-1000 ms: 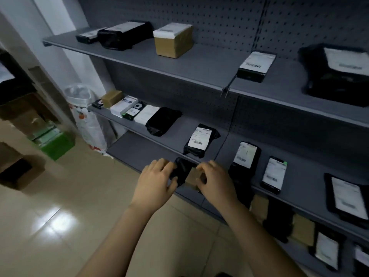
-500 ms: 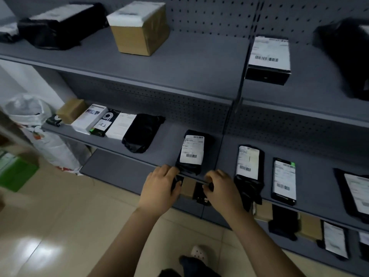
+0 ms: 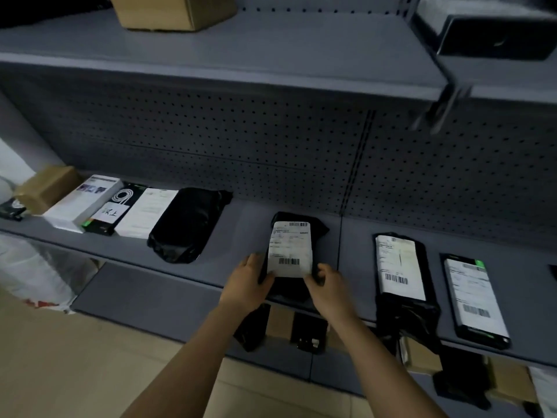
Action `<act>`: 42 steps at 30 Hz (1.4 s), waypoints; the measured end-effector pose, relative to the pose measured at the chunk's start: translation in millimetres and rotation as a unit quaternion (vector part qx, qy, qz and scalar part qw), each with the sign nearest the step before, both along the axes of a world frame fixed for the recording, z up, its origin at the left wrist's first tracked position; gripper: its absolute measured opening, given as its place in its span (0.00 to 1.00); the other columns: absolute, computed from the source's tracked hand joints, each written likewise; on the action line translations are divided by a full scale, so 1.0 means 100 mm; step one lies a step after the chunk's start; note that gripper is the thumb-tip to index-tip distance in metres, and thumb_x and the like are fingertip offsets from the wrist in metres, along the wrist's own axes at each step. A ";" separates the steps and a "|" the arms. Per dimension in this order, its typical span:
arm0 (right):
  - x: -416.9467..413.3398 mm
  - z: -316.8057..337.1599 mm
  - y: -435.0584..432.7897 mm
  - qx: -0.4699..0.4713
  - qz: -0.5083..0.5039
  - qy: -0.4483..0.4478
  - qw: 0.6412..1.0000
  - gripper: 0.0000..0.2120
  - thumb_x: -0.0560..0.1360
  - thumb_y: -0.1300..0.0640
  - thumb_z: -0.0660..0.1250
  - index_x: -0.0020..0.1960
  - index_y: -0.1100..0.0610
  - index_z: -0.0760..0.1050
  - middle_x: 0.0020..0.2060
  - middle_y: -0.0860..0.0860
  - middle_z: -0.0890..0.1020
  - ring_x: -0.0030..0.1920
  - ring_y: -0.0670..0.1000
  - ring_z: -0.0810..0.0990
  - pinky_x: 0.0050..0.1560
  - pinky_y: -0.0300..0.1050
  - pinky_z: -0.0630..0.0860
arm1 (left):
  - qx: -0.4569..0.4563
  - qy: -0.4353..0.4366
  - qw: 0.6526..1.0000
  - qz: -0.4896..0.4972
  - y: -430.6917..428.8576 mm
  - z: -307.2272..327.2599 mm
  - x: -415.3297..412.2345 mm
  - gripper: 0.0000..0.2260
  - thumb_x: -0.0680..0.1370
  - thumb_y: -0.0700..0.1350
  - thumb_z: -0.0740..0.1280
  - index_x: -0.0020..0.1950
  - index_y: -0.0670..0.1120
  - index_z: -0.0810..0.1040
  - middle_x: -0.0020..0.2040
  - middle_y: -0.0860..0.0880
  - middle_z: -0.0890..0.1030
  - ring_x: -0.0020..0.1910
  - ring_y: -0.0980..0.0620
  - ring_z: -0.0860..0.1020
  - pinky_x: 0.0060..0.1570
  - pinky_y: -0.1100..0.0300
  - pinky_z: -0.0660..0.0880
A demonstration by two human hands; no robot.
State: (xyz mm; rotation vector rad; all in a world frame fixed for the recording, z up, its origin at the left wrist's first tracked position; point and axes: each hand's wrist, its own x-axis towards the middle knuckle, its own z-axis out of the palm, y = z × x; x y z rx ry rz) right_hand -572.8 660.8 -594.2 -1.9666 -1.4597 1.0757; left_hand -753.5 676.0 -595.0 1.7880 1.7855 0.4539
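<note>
Two hands, left hand (image 3: pixel 245 285) and right hand (image 3: pixel 328 289), have moved up from lower packets (image 3: pixel 309 328) to parcel (image 3: pixel 291 248) on shelf (image 3: pixel 238 233); both apparently pinch its near corners, so a lift seems likely.

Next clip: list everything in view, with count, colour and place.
held parcel: 1, black with white label, middle shelf centre
labelled parcels: 2, black with white labels, middle shelf right
plain bag: 1, black, middle shelf, left of held parcel
white packet: 1, white, beside plain bag
cable box: 1, black, middle shelf left
white box: 1, white, middle shelf left
small box: 1, brown, middle shelf far left
cardboard box: 1, brown, top shelf
dark box: 1, black, top shelf right
lower parcels: several, black and brown, bottom shelf
plastic bag: 1, white, floor left
shelving: grey, pegboard back
left hand: grips held parcel's left edge
right hand: pinches its lower right corner
</note>
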 end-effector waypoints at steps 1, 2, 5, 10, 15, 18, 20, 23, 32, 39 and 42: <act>-0.01 -0.08 0.04 -0.002 -0.001 -0.001 1.000 0.27 0.80 0.46 0.62 0.75 0.57 0.63 0.69 0.55 0.74 0.65 0.53 0.75 0.59 0.41 0.72 | -0.017 -0.027 0.999 0.009 0.07 -0.10 0.00 0.23 0.80 0.50 0.65 0.73 0.43 0.65 0.68 0.44 0.73 0.65 0.44 0.73 0.58 0.56 0.71; -0.03 -0.14 0.06 -0.002 -0.002 -0.002 1.000 0.27 0.80 0.46 0.61 0.75 0.57 0.64 0.68 0.54 0.74 0.63 0.52 0.75 0.59 0.42 0.73 | -0.033 -0.059 0.998 0.020 0.13 -0.19 0.00 0.23 0.80 0.49 0.65 0.73 0.43 0.65 0.68 0.45 0.74 0.65 0.44 0.74 0.58 0.58 0.71; -0.08 -0.25 0.08 0.010 -0.010 0.029 0.999 0.20 0.82 0.50 0.60 0.72 0.55 0.67 0.63 0.51 0.77 0.51 0.46 0.74 0.45 0.35 0.70 | -0.045 -0.136 0.989 0.040 0.20 -0.39 0.03 0.20 0.80 0.44 0.66 0.71 0.45 0.69 0.64 0.48 0.78 0.63 0.48 0.76 0.54 0.64 0.71; -0.13 -0.34 -0.01 0.077 -0.087 0.121 0.986 0.17 0.80 0.60 0.63 0.68 0.54 0.70 0.59 0.48 0.79 0.55 0.44 0.76 0.47 0.26 0.71 | 0.021 -0.270 0.960 0.072 0.10 -0.44 0.08 0.19 0.76 0.35 0.69 0.64 0.49 0.71 0.58 0.57 0.77 0.61 0.58 0.75 0.54 0.72 0.72; -0.18 -0.35 -0.06 0.136 -0.139 0.169 0.966 0.16 0.78 0.64 0.64 0.65 0.54 0.69 0.57 0.48 0.79 0.59 0.46 0.78 0.60 0.43 0.76 | 0.070 -0.342 0.935 0.066 0.01 -0.33 0.17 0.21 0.77 0.32 0.67 0.62 0.54 0.68 0.59 0.61 0.74 0.58 0.72 0.72 0.53 0.73 0.72; -0.17 -0.34 -0.03 0.141 -0.137 0.160 0.967 0.17 0.78 0.63 0.64 0.66 0.53 0.69 0.59 0.48 0.79 0.60 0.47 0.78 0.60 0.43 0.75 | 0.075 -0.350 0.932 0.058 0.03 -0.36 0.17 0.21 0.77 0.33 0.67 0.64 0.52 0.68 0.61 0.59 0.74 0.59 0.72 0.72 0.54 0.74 0.71; -0.17 -0.34 0.01 0.131 -0.130 0.150 0.971 0.19 0.79 0.61 0.64 0.69 0.52 0.69 0.61 0.48 0.78 0.62 0.47 0.76 0.64 0.45 0.74 | 0.068 -0.328 0.941 0.055 0.06 -0.39 0.14 0.20 0.78 0.37 0.67 0.67 0.51 0.70 0.62 0.58 0.75 0.61 0.68 0.73 0.58 0.70 0.72; -0.18 -0.35 0.07 0.107 -0.117 0.134 0.978 0.20 0.80 0.59 0.62 0.72 0.51 0.68 0.63 0.46 0.76 0.64 0.46 0.73 0.67 0.45 0.71 | 0.054 -0.275 0.958 0.061 0.12 -0.45 0.11 0.20 0.78 0.43 0.67 0.70 0.51 0.70 0.63 0.55 0.75 0.62 0.61 0.74 0.62 0.62 0.72; -0.16 -0.23 0.06 0.085 -0.026 -0.032 0.995 0.19 0.79 0.60 0.65 0.69 0.57 0.70 0.61 0.53 0.75 0.60 0.51 0.75 0.57 0.34 0.68 | 0.067 0.001 0.997 -0.025 0.16 -0.35 -0.01 0.21 0.78 0.47 0.66 0.71 0.47 0.70 0.62 0.47 0.75 0.61 0.46 0.73 0.56 0.56 0.72; -0.41 0.52 -0.31 0.135 0.169 -0.179 0.960 0.14 0.76 0.61 0.66 0.61 0.58 0.75 0.57 0.55 0.75 0.58 0.57 0.75 0.57 0.50 0.76 | 0.150 0.159 0.972 -0.082 -0.38 0.36 -0.33 0.12 0.68 0.44 0.73 0.50 0.46 0.78 0.42 0.47 0.78 0.40 0.43 0.78 0.34 0.52 0.75; -0.59 0.91 -0.49 0.141 0.228 -0.199 0.943 0.14 0.77 0.59 0.64 0.62 0.57 0.74 0.57 0.54 0.75 0.60 0.56 0.73 0.59 0.48 0.73 | 0.153 0.202 0.964 -0.085 -0.69 0.68 -0.53 0.11 0.70 0.47 0.69 0.52 0.47 0.80 0.43 0.49 0.78 0.40 0.45 0.78 0.36 0.54 0.74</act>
